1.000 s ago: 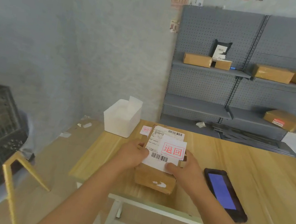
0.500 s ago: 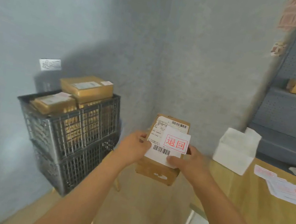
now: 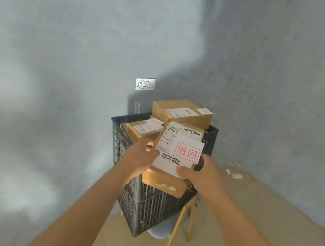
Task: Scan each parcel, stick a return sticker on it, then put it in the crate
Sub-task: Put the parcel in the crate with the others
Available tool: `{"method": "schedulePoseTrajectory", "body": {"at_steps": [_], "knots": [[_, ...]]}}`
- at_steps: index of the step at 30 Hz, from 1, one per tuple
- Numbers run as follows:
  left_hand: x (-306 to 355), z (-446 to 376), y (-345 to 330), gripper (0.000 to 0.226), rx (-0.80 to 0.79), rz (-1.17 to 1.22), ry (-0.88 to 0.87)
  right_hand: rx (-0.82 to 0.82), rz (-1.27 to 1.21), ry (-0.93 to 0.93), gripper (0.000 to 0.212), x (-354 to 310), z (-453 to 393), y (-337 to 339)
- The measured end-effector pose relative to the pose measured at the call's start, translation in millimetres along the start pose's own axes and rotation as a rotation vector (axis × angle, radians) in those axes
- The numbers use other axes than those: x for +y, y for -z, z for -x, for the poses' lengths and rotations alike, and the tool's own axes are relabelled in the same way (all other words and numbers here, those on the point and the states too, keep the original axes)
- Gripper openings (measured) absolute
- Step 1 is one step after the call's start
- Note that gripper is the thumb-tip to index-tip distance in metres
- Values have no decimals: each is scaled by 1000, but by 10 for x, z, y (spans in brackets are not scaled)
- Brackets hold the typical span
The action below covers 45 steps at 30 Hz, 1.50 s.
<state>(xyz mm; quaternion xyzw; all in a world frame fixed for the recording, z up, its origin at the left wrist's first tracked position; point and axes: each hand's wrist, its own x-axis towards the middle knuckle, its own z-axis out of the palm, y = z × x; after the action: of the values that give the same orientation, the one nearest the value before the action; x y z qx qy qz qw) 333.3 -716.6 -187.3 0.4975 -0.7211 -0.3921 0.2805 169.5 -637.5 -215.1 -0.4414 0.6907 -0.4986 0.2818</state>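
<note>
I hold a brown cardboard parcel (image 3: 164, 183) in both hands just in front of the black plastic crate (image 3: 145, 206). A white shipping label and a white return sticker (image 3: 187, 152) with red characters cover its top. My left hand (image 3: 141, 157) grips the parcel's left side. My right hand (image 3: 198, 173) grips its right side with the thumb on the label. Inside the crate lie two stickered parcels, a large one (image 3: 182, 112) at the back and a smaller one (image 3: 142, 129) on the left.
The crate stands on a chair with yellow legs (image 3: 175, 228) in a corner of grey walls. A small sign (image 3: 145, 84) hangs on the wall above it. Beige floor (image 3: 248, 220) spreads to the right, with paper scraps (image 3: 236, 175) near the wall.
I have turned left from the table to face the crate, carrying the parcel in both hands. The crate now lies straight ahead, right behind the parcel. The table is out of view.
</note>
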Motion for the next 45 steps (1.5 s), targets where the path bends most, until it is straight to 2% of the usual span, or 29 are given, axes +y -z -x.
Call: {"method": "schedulePoseTrajectory", "body": {"at_steps": [9, 15, 21, 28, 31, 37, 41, 45], "knots": [[-206, -1480, 710, 37, 235, 14, 26, -160, -49, 95, 56, -359, -1614, -786], [-465, -2200, 1141, 30, 275, 57, 69, -231, -3, 123, 51, -588, -2282, -1317], [-783, -3027, 1489, 21, 256, 48, 57, -232, -9, 40, 57, -661, -2910, -1876], [-1093, -4100, 1761, 32, 109, -2, 61, -100, -75, -114, 53, -677, -3596, -2495], [-1200, -4440, 1759, 35, -2, -40, 61, -61, -81, -194, 48, -630, -3757, -2648], [-1427, -4821, 1491, 25, -265, -86, 22, 11, 41, -316, 40, -493, -3877, -2665], [-1478, -4926, 1294, 28, -325, -139, 38, 36, 131, -419, 53, -458, -3860, -2600], [-1521, -4997, 1227, 17, -400, -188, 8, 82, 159, -447, 63, -455, -3826, -2582]]}}
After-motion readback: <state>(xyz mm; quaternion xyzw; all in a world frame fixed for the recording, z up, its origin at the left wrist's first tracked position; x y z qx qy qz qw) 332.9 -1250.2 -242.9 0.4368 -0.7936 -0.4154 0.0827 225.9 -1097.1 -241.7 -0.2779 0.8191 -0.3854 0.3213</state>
